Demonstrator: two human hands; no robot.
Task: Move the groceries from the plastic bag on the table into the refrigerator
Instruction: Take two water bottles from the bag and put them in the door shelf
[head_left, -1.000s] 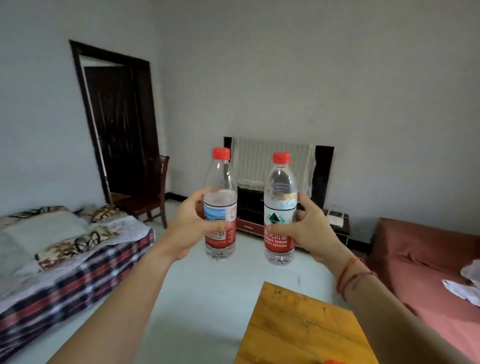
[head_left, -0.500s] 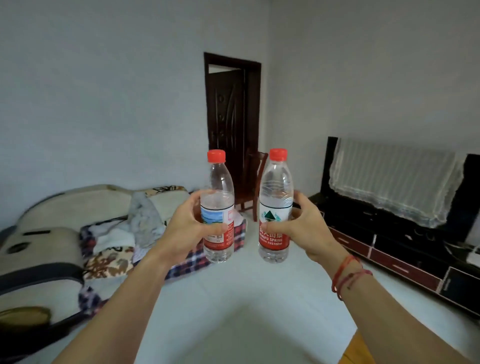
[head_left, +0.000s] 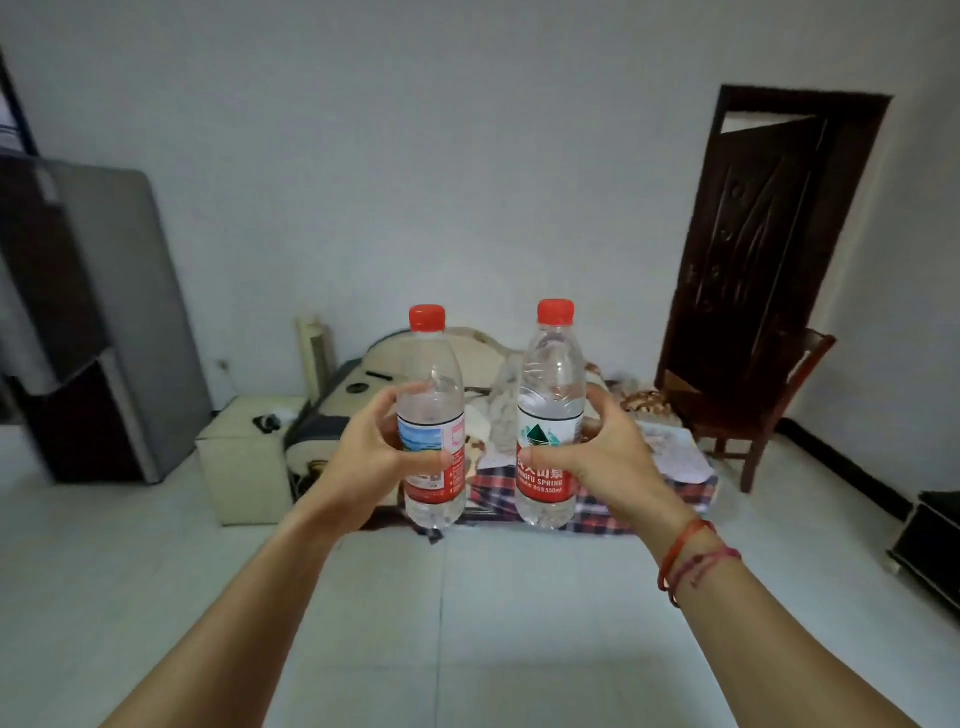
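Note:
I hold two clear water bottles with red caps upright in front of me at chest height. My left hand (head_left: 371, 457) grips the left water bottle (head_left: 434, 379) around its label. My right hand (head_left: 605, 457) grips the right water bottle (head_left: 551, 374), whose red and white label carries a green mountain mark. The grey refrigerator (head_left: 119, 322) stands against the wall at the far left, its doors closed, well away from both hands. The table and the plastic bag are out of view.
A cream storage box (head_left: 244, 462) sits on the floor right of the refrigerator. A bed with a plaid cover (head_left: 670, 462) lies straight ahead. A wooden chair (head_left: 763, 410) stands by the dark door (head_left: 753, 249) at right. Pale floor tiles stretch between me and the refrigerator.
My view has swung left: the TV cabinet and wooden table left the frame, the door slid to the right, and the refrigerator came into sight. Both hands keep holding their bottles.

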